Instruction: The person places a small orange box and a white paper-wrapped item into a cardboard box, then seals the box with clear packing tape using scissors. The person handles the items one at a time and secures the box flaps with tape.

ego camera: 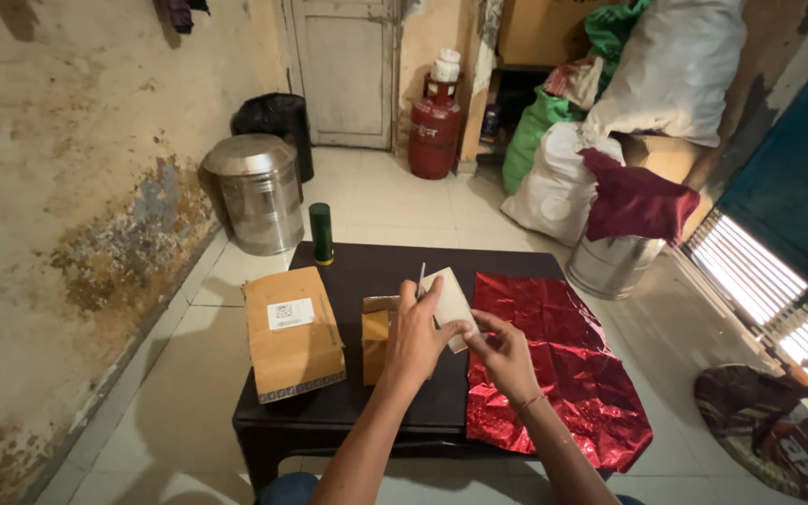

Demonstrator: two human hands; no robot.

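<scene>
At frame centre the left hand (413,337) grips a pale card (451,304), raised off the counter (376,266) so both can work it; the right hand (502,355) pinches its lower corner. Red foil (563,365) overhangs the counter's right edge. A brown box (292,332) sits left, a green cylinder (321,234) at the far edge.

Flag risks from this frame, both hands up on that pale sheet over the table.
1. The left hand holds a thin metal tool, perhaps scissors, upright beside the pale sheet; the right hand pinches the sheet close by, so its fingers could get nicked.
2. The red foil sheet overhangs the dark table at the near right edge; a brush of the forearm might drag it off.
3. The green cylinder stands at the far table edge and could topple.
</scene>
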